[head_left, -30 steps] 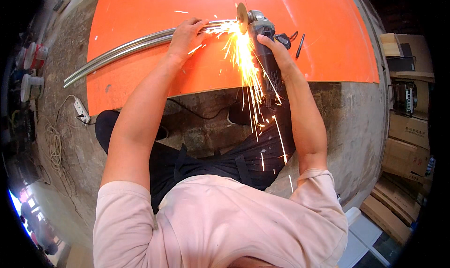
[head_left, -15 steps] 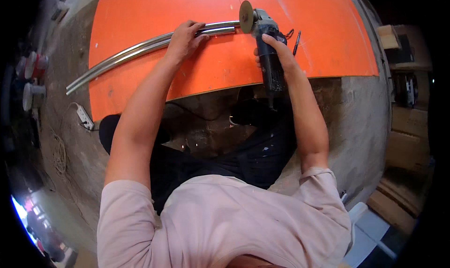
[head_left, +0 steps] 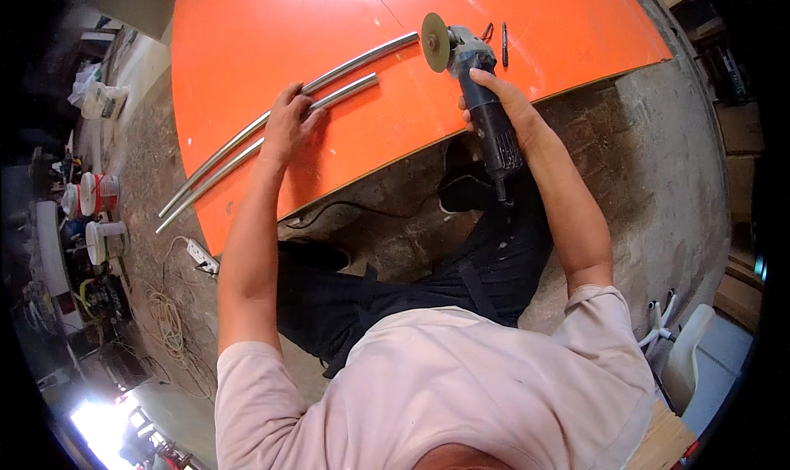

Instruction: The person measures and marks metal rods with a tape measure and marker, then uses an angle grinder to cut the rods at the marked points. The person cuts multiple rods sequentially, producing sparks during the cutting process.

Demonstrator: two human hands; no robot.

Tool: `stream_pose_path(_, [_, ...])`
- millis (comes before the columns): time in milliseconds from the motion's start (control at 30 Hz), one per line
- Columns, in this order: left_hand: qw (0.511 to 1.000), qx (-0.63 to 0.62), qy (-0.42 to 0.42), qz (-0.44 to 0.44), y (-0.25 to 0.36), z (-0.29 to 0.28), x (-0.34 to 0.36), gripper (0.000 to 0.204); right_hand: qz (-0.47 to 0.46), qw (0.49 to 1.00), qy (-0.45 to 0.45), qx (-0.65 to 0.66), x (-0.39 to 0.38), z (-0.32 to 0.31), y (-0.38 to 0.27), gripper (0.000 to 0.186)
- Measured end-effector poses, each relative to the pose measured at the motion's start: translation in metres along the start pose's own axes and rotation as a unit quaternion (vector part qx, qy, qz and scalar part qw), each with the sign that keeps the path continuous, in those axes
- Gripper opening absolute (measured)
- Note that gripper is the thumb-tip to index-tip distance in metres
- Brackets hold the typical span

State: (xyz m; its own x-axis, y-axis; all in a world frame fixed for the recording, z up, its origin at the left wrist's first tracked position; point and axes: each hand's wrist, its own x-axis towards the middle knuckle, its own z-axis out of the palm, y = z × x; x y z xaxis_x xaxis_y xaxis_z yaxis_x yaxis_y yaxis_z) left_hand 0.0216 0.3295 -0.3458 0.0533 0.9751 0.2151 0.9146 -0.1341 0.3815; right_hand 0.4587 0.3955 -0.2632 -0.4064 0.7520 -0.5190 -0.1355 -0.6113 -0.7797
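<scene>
Two shiny metal tubes lie on the orange board: a longer far tube (head_left: 362, 61) and a shorter near tube (head_left: 350, 89), with a gap between them. My left hand (head_left: 290, 123) is closed around the near tube, its fingertips reaching to the far one. My right hand (head_left: 504, 100) grips the dark body of an angle grinder (head_left: 496, 133). The grinder's disc (head_left: 436, 42) stands upright just beside the right end of the far tube. Whether the disc spins I cannot tell.
The orange board (head_left: 411, 125) lies before me. A black pen (head_left: 504, 44) rests right of the grinder. On the floor at left are a white power strip (head_left: 202, 256), a coiled cord (head_left: 169, 318) and white buckets (head_left: 105, 241). A dark cable (head_left: 362, 209) runs below the board's edge.
The near tube has moved toward me and left with my left hand, away from the far tube. The grinder stays in my right hand. The whole view has turned and shifted.
</scene>
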Motion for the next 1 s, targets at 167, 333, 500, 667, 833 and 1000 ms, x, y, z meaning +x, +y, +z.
stream_pose_path(167, [0.985, -0.114, -0.060, -0.112, -0.030, -0.039, -0.026, 0.041, -0.001, 0.999, -0.013, -0.030, 0.007, 0.002, 0.006, 0.060])
stream_pose_path(333, [0.993, -0.091, 0.038, -0.071, 0.013, -0.012, 0.016, 0.036, 0.005, 0.995, -0.017, -0.100, 0.019, 0.018, -0.011, 0.060])
stream_pose_path(500, [0.983, -0.143, 0.032, -0.115, 0.008, 0.012, 0.007, 0.034, 0.003, 0.988, -0.019, -0.156, 0.034, 0.021, -0.020, 0.062])
stream_pose_path(667, [0.981, -0.138, 0.040, -0.127, 0.011, -0.001, -0.004, 0.035, 0.045, 0.983, -0.043, -0.171, 0.038, 0.032, -0.010, 0.064])
stream_pose_path(833, [0.978, -0.136, 0.057, -0.149, 0.024, -0.002, -0.001, 0.038, 0.056, 0.981, -0.042, -0.180, 0.038, 0.041, 0.000, 0.058])
stream_pose_path(1000, [0.980, -0.126, 0.058, -0.143, 0.025, -0.003, 0.001, 0.039, 0.049, 0.985, -0.045, -0.162, 0.038, 0.046, 0.000, 0.057])
